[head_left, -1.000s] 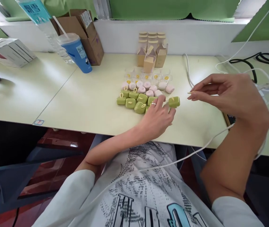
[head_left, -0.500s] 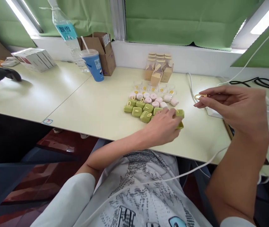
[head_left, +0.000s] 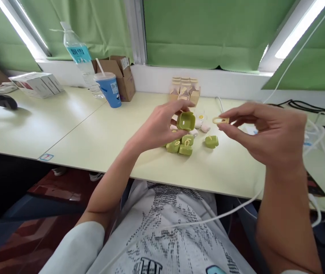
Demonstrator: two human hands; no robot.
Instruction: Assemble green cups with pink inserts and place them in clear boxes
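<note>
Olive-green rounded-square case (head_left: 185,121), glossy, open side showing, is hanging above the table (head_left: 108,133), left hand (head_left: 158,127) fingers pinching it; at its 3 o'clock, right hand (head_left: 268,133) fingers are pinching a tan loop (head_left: 220,120).

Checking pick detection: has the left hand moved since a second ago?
Yes. The left hand rose off the table, now holding a green case above the green pile it was resting on.

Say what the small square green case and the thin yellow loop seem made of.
The small square green case, in the left hand, looks like matte silicone or plastic: rounded corners, dull sheen. The thin yellow loop, pinched by the right hand, seems rubbery plastic; too small to confirm.
</note>
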